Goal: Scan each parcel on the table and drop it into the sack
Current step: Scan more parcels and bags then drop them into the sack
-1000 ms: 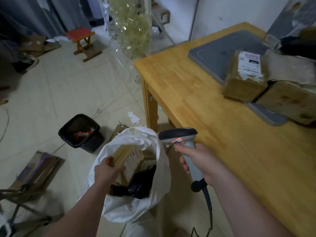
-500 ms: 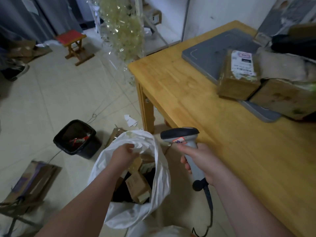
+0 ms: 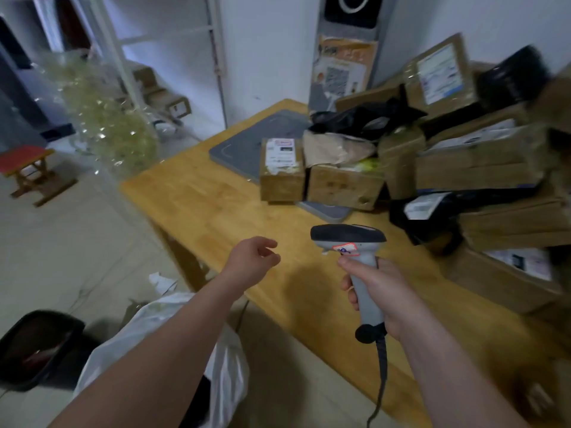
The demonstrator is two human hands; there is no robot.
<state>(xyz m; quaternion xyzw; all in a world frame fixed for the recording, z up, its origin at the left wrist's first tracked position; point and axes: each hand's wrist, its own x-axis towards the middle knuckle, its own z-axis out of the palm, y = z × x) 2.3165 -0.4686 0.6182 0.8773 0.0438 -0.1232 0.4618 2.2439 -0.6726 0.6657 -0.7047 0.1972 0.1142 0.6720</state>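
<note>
The left grip [image 3: 253,257], empty with fingers loosely curled, hovers over the counter [image 3: 197,199] and is nearer the small labelled parcel [image 3: 281,168], which sits ahead and slightly right of it on the grey mat [image 3: 241,149], long axis running away. The right grip [image 3: 370,288] is wrapped round the scanner [image 3: 349,239]; the sack [image 3: 228,375] stands under the left forearm
</note>
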